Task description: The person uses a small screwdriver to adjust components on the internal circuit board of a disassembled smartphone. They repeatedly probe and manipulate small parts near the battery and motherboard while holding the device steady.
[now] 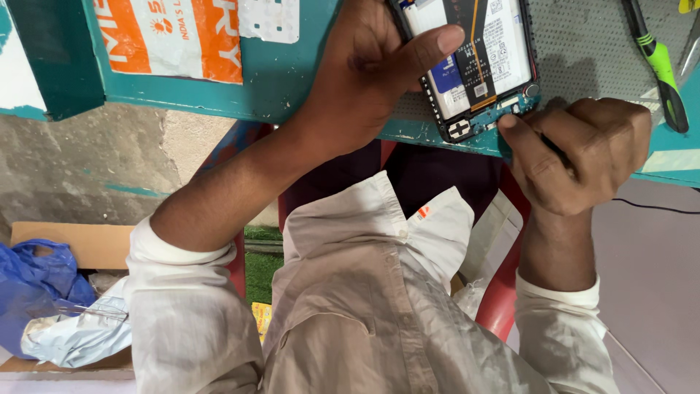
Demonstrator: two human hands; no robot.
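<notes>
Both hands on opened phone [474, 62]: left hand [372, 73] pinning, right hand [583, 149] beside.

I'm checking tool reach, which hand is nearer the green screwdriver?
Right. The right hand sits just beside the green screwdriver without touching it; the left hand is farther off, pressing the opened phone.
</notes>
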